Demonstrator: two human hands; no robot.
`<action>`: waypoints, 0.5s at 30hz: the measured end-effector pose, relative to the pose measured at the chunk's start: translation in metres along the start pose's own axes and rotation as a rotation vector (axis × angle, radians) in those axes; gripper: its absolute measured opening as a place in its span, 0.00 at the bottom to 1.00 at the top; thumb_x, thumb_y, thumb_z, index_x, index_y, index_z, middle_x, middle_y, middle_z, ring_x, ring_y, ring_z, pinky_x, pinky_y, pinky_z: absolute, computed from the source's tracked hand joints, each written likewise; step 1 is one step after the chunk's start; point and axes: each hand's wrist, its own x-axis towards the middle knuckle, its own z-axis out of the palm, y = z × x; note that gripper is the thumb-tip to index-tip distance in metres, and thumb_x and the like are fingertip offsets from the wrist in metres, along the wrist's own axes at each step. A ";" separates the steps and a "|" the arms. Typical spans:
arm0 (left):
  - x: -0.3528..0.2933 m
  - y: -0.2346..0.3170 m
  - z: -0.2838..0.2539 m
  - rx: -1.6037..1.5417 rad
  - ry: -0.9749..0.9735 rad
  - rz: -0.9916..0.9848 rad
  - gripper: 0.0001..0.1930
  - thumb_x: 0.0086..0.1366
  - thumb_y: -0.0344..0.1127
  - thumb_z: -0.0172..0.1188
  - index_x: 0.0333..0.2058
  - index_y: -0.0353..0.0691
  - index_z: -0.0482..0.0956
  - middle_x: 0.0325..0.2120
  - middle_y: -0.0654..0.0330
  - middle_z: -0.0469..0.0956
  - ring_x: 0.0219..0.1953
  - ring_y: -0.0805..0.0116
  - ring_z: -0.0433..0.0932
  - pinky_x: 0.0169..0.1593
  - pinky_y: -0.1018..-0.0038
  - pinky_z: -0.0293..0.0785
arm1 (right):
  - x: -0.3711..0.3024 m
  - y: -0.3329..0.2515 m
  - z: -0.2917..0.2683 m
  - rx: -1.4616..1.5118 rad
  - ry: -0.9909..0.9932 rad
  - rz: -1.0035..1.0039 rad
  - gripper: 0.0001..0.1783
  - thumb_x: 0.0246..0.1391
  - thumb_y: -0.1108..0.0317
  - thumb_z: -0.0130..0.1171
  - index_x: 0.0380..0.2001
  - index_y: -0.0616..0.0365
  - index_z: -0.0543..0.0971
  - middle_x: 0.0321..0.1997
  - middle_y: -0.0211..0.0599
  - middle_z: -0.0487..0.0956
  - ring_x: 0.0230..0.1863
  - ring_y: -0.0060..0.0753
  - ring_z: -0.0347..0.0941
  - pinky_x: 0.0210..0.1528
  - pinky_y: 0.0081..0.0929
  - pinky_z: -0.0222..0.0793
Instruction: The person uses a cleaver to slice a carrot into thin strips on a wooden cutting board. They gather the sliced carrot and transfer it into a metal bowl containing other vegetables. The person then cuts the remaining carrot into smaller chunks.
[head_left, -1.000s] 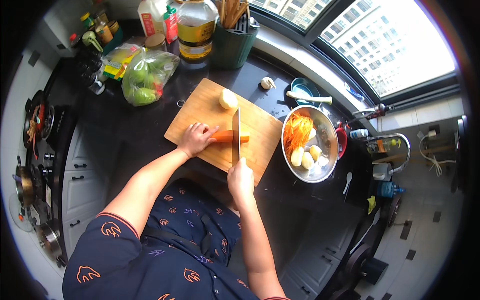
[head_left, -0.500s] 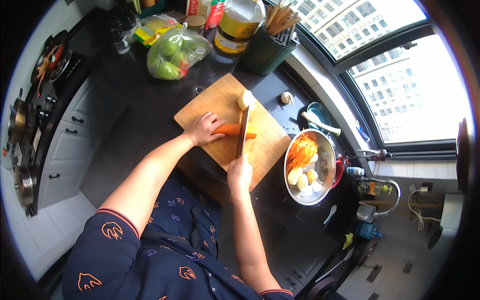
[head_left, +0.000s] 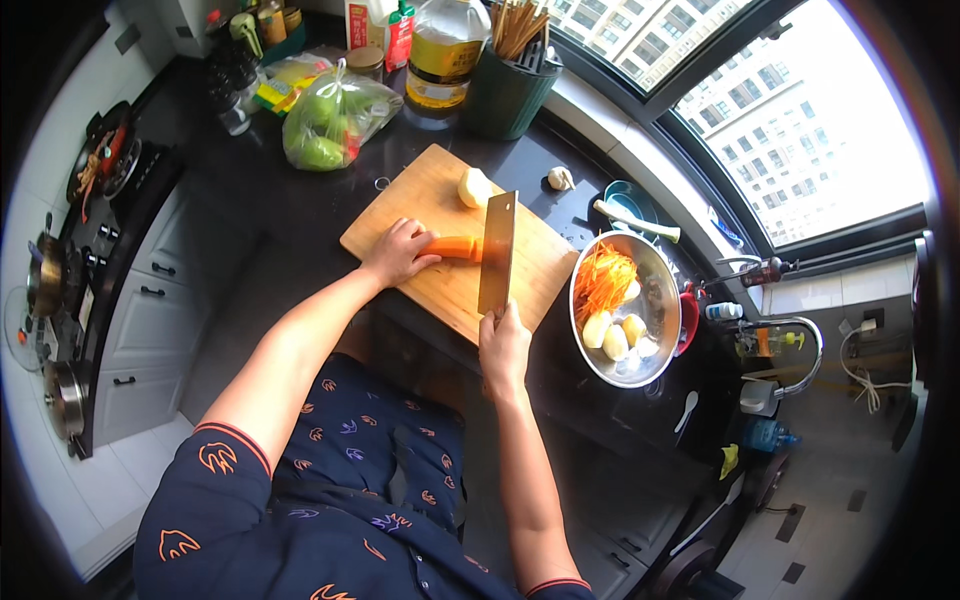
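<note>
A wooden cutting board (head_left: 420, 190) lies on the dark counter. My left hand (head_left: 400, 250) rests on it, fingers closed over the near end of an orange carrot (head_left: 452, 247). My right hand (head_left: 505, 345) grips the handle of a cleaver (head_left: 499, 250). The cleaver's blade is tilted, its broad side showing, at the carrot's right end. A cut line crosses the carrot close to the blade; whatever lies behind the blade is hidden. Farther up the board sits a pale, peeled round vegetable (head_left: 474, 187), touched by neither hand.
Right of the board, a steel bowl (head_left: 658, 345) holds shredded carrot and several pale peeled pieces. A garlic bulb (head_left: 561, 179) lies behind. At the back stand a bag of green vegetables (head_left: 335, 120), an oil jug (head_left: 440, 65) and a dark chopstick holder (head_left: 508, 95). The faucet (head_left: 810, 350) is far right.
The cleaver has shifted right along the carrot toward its end and turned from nearly edge-on to showing its broad side. My left hand still holds the carrot. The whole view has shifted slightly.
</note>
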 end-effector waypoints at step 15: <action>0.002 0.001 -0.005 -0.083 0.008 -0.053 0.24 0.63 0.46 0.66 0.53 0.40 0.76 0.43 0.50 0.77 0.48 0.46 0.75 0.55 0.57 0.74 | -0.046 -0.023 -0.025 0.164 -0.093 0.410 0.09 0.63 0.70 0.58 0.40 0.66 0.76 0.23 0.55 0.80 0.26 0.58 0.82 0.31 0.43 0.75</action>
